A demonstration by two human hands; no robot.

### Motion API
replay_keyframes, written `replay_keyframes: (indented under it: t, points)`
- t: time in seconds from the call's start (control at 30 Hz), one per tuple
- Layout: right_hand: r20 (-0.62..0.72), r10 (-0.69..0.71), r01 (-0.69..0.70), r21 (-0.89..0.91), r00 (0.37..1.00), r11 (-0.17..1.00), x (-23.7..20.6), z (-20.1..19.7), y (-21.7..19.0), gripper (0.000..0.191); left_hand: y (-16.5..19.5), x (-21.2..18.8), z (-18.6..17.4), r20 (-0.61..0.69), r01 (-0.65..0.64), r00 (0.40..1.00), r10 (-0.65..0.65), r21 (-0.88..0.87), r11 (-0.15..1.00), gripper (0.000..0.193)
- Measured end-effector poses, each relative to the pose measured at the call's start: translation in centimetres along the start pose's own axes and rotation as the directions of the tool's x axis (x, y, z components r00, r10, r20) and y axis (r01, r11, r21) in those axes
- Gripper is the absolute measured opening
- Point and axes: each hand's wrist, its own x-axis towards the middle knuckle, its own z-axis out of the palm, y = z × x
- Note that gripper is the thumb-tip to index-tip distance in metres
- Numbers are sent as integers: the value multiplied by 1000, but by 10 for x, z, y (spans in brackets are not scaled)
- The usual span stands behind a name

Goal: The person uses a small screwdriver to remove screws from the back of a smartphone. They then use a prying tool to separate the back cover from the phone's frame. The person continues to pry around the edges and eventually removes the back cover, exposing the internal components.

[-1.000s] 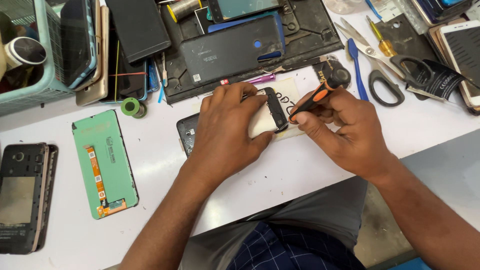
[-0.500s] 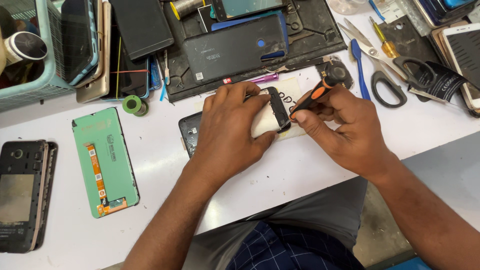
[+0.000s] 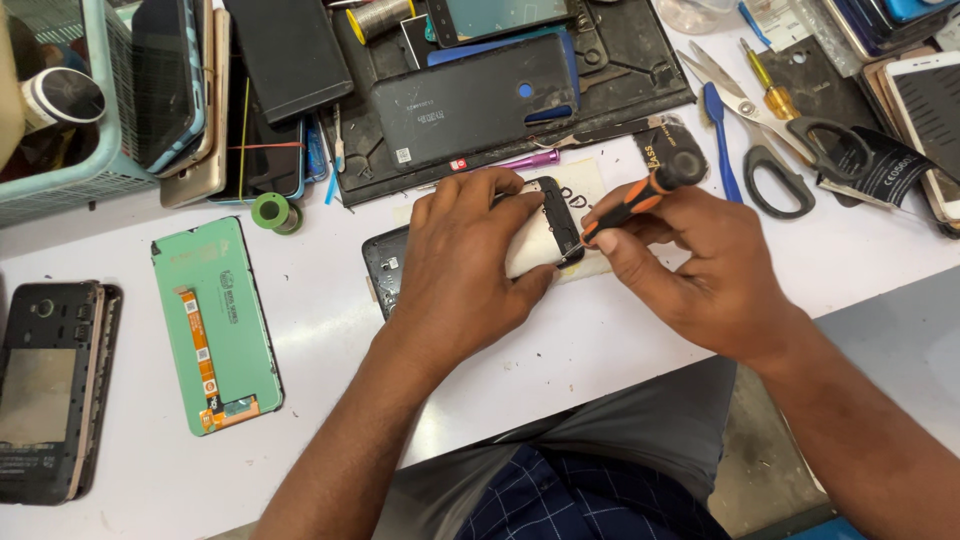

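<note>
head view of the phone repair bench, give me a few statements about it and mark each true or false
1. The right hand holds a screwdriver with an orange and black handle. True.
2. The left hand rests flat on the green screen panel. False: it holds down the opened phone at the middle of the table; the green panel lies apart, further left.
3. The scissors lie on the table beyond the right hand. True.
4. The screwdriver's tip points at the roll of green tape. False: it meets the right end of the opened phone.
5. A light blue basket stands at the far left. True.
</note>
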Motion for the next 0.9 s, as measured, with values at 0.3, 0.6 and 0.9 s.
replay_keyframes:
  t: [0.3,0.6,0.9]
  points:
    - [-146,54,-97,-308,988,946,4,-35,24,18,-2,-2,1,-20,-16,1000,16,0,1000,57]
    - [-109,220,-243,-553,969,797,-12,-19,22,27,-2,-1,-3,7,-15,1000,15,2,1000,61]
    - [-332,176,-324,-470,927,821,-12,-53,38,23,1,1,-4,13,-1,1000,0,42,999,79]
